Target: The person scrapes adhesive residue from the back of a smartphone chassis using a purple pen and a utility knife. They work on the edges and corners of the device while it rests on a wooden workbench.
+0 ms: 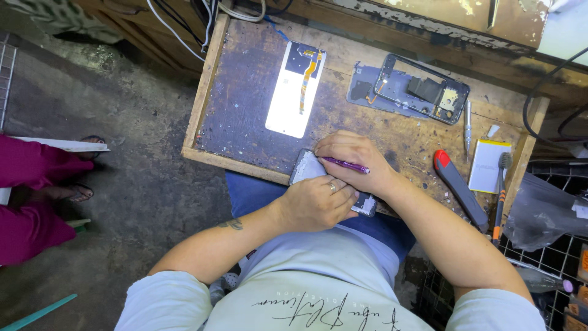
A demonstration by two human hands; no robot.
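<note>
Off to the far left of the hands, a person in magenta trousers (27, 196) stands in sandals on the concrete floor (135, 202), well apart from the work. The left hand (318, 202) is curled down tight over the near end of a phone body (309, 167) that lies at the front edge of the worn wooden workbench (245, 98), a ring on one finger, pinning the phone in place. Beyond that hand, further up the bench, a detached phone screen panel (288, 98) lies face down, glaring white, with an orange flex ribbon along its back. The right hand (355, 160) rests just past the left and touches it, fingers closed around a slim purple tool (346, 164) laid across the phone, its tip pointing right. Up and right of this hand sits an opened phone frame (422, 89) on a grey back cover (367, 86), with a silver pen-like tool (467, 125) beside it. Right of the right wrist lie a red-and-black utility knife (459, 187), a pale flat battery (488, 165) and a toothbrush (501, 190) with an orange handle, near the bench's edge.
</note>
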